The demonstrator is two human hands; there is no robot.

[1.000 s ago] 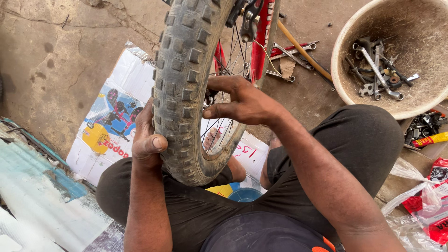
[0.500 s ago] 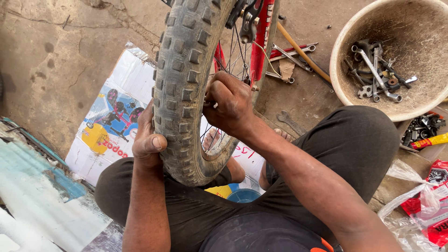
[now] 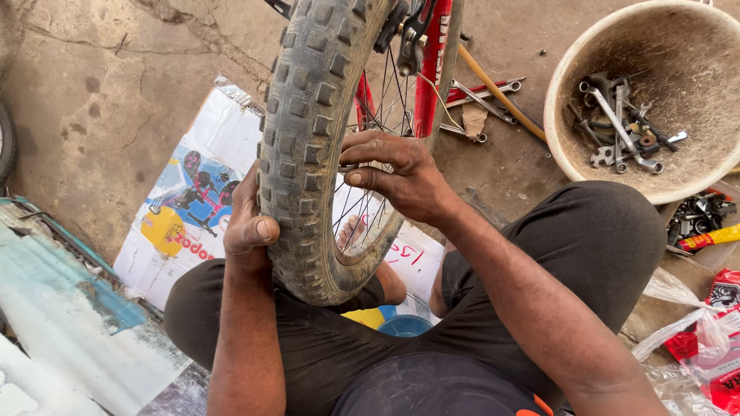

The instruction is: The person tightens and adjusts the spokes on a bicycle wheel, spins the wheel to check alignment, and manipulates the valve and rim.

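Note:
A knobby grey bicycle tyre [image 3: 308, 139] on a spoked wheel stands upright between my knees, held in a red bicycle frame [image 3: 432, 69]. My left hand [image 3: 250, 223] grips the tyre's left side, thumb pressed on the tread. My right hand [image 3: 397, 173] reaches around the right side, fingertips curled on the rim edge among the spokes [image 3: 378, 200]. Whether those fingers pinch a small part is hidden.
A beige basin [image 3: 570, 154] at the upper right holds several wrenches [image 3: 620, 127]. More tools [image 3: 482, 96] lie on the concrete behind the wheel. A printed cardboard sheet [image 3: 200, 185] lies under me, corrugated sheeting [image 3: 54, 308] at left, plastic bags [image 3: 705, 339] at right.
My right hand slid from the top of the tyre down to the rim and spokes, fingers curling in. The left hand kept its grip on the tyre.

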